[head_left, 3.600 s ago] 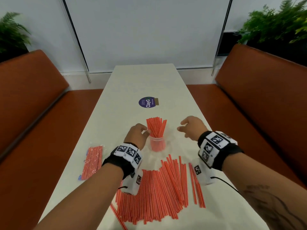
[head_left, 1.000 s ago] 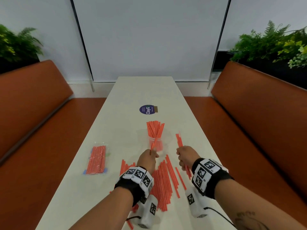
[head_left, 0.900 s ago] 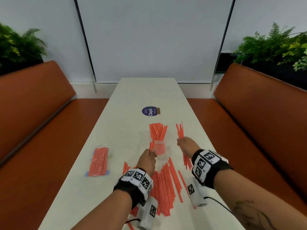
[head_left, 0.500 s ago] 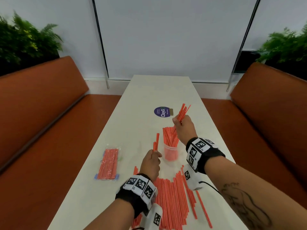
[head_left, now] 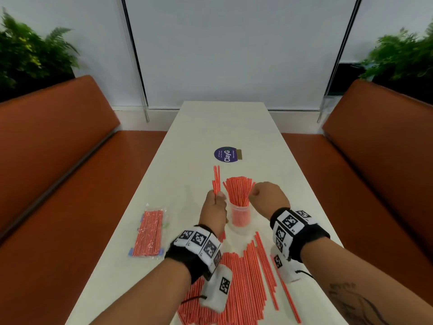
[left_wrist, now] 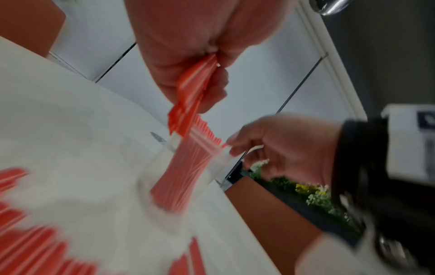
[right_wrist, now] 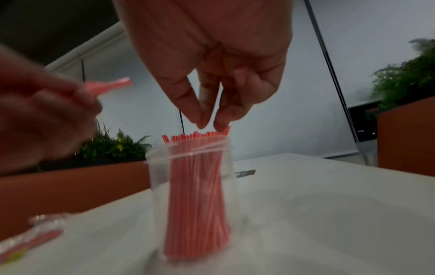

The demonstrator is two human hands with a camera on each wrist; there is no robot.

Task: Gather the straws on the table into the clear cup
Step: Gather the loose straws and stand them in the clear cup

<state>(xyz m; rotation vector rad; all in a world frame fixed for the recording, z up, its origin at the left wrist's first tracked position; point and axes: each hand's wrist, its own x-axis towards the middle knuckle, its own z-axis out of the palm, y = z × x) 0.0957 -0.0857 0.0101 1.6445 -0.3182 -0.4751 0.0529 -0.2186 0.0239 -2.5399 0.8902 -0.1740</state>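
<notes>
Left hand (head_left: 215,208) grips a few red straws (head_left: 216,179) upright, just left of the clear cup (head_left: 240,215); right hand (head_left: 269,199), fingers loosely curled and empty, hovers over the cup's straw tips.

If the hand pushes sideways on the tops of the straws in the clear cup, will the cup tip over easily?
Probably yes. The clear cup is narrow and looks like thin plastic, so likely light. The straws in the cup stand well above its rim and fan out, which gives a sideways push leverage. The right hand has its fingertips right at their tops, so a gentle touch seems wise.

head above, wrists close, sharing cup (head_left: 240,214)
</notes>
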